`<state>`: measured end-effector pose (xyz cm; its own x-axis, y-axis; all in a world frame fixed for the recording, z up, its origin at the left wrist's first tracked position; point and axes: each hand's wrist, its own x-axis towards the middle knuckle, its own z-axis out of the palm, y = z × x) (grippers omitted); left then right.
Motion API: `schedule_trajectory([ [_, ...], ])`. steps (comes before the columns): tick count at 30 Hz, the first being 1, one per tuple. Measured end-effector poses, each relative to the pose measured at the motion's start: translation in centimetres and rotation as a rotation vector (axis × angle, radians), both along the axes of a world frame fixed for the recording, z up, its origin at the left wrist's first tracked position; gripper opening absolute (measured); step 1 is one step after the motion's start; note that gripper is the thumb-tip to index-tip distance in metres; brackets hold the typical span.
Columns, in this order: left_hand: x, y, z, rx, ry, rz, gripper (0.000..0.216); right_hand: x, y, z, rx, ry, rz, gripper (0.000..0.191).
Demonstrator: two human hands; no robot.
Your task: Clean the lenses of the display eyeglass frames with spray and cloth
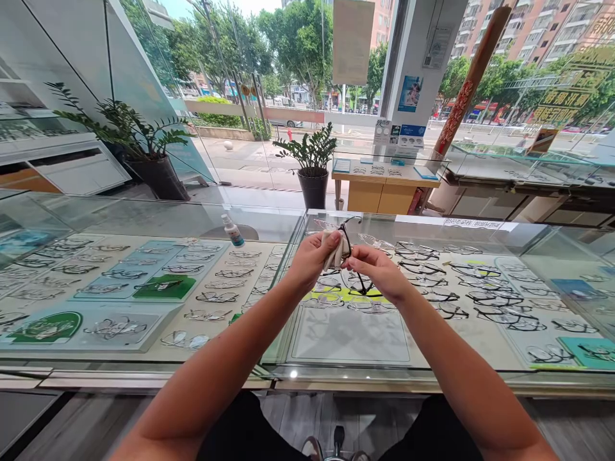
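Note:
Above the glass display counter (pixel 350 368), a pair of dark-framed eyeglasses (pixel 348 238) is held up between my two hands. My left hand (pixel 314 251) is closed on a pale cleaning cloth (pixel 335 256), its thumb pressing the cloth against the glasses. The lens under the cloth is hidden. My right hand (pixel 377 266) pinches the lower part of the frame with thumb and fingertips. One dark temple reaches up and to the right; another dark part hangs below the right fingers.
A spray bottle (pixel 233 230) stands on the counter to the left. Many eyeglasses (pixel 218 296) lie in rows under the glass. Potted plants (pixel 314 186) stand beyond the counter, near the window. A wooden display table (pixel 384 192) is at the back.

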<state>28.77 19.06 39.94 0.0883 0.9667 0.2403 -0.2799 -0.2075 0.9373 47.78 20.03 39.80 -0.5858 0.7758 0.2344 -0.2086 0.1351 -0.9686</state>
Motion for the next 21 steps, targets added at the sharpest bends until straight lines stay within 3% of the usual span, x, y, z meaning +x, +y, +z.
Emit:
schedule_trajectory([
  [11,-0.12,-0.39,0.60,-0.055,0.001,-0.039,0.064,0.29,0.16,-0.21,0.105,-0.090,0.017,0.048],
  [21,-0.26,-0.87,1.05,-0.091,0.004,-0.114,0.054,0.00,0.17,-0.19,-0.042,0.053,-0.004,0.043],
])
